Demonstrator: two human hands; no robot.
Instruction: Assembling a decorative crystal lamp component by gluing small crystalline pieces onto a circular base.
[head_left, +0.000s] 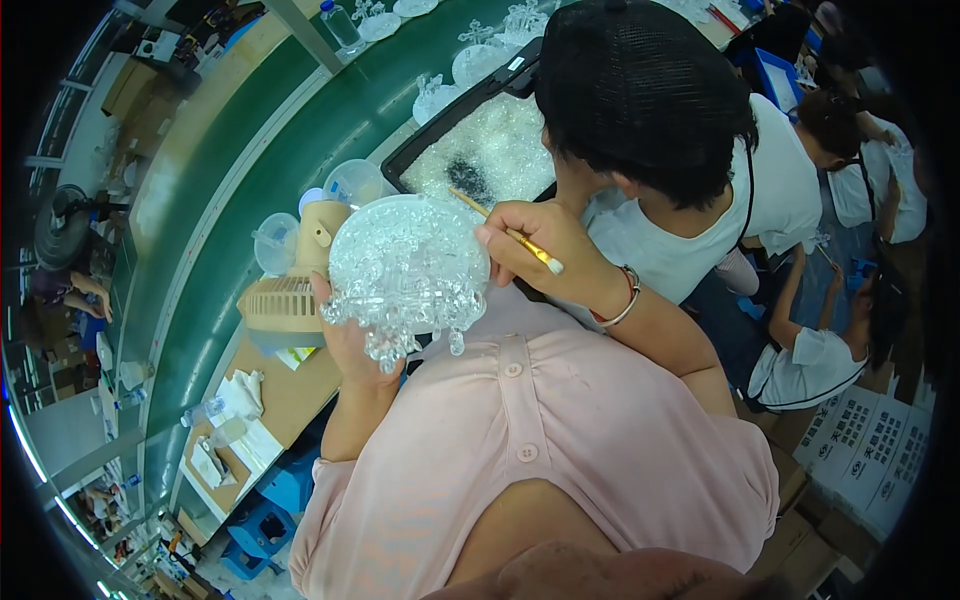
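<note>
There are 1 held brush, 1 held ornament, 1 black tray.

Along the long green counter, a bare strip leaves room to pass. Near its closer edge, the beige plastic fan bars the left hand's left side; the large clear plastic cup and black rectangular tray stand beyond, the tray's right end blocked by a co-worker's black-capped head.

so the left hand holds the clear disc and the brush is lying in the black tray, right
Not quite: the brush isn't lying in the black tray; the head view shows it in the right hand. The left hand does hold the clear disc.
</note>
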